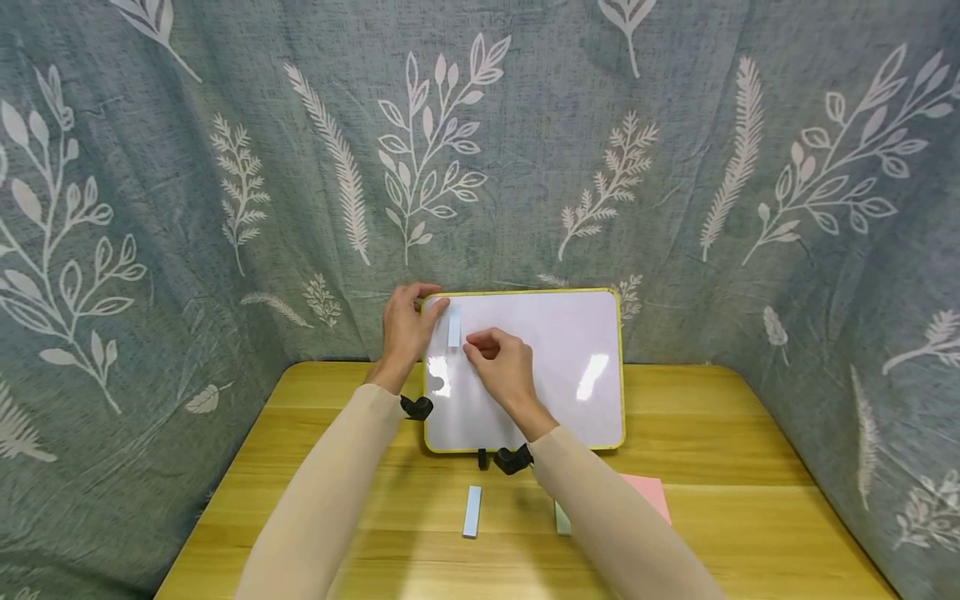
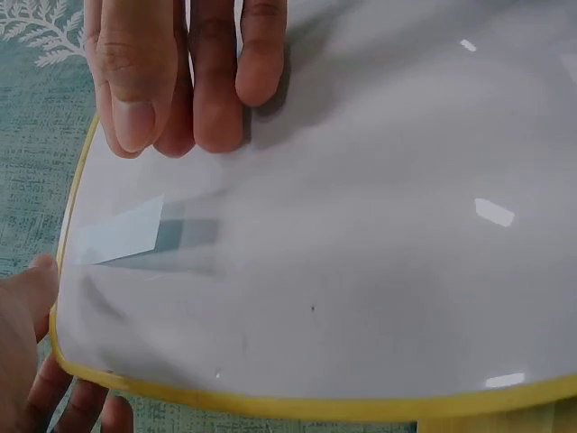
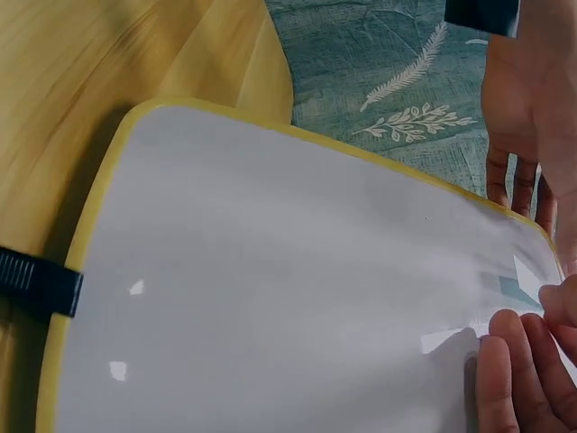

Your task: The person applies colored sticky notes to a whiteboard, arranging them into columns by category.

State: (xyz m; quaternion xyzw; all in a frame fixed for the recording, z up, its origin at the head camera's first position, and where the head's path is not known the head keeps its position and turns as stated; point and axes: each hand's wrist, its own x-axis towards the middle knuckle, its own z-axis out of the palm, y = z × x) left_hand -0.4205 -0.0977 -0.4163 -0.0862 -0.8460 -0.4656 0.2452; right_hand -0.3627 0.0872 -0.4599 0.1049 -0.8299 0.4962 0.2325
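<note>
A whiteboard (image 1: pixel 540 358) with a yellow rim leans upright on the table. My left hand (image 1: pixel 407 337) grips its upper left corner, the thumb at the front edge and the fingers behind. Just right of that thumb, a pale blue sticky strip (image 1: pixel 454 327) hangs on the board; in the left wrist view one end of this strip (image 2: pixel 122 233) stands off the surface and casts a shadow. My right hand (image 1: pixel 504 368) is close to the board, a little right of and below the strip, apart from it. Its thumb and fingertips (image 2: pixel 135 122) lie close together with nothing visible between them.
Another light blue strip (image 1: pixel 472 512) lies on the wooden table (image 1: pixel 697 425) in front of the board. Pink paper (image 1: pixel 648 492) and a pale green piece (image 1: pixel 562 521) are partly covered by the right sleeve. A patterned curtain (image 1: pixel 525 208) hangs behind.
</note>
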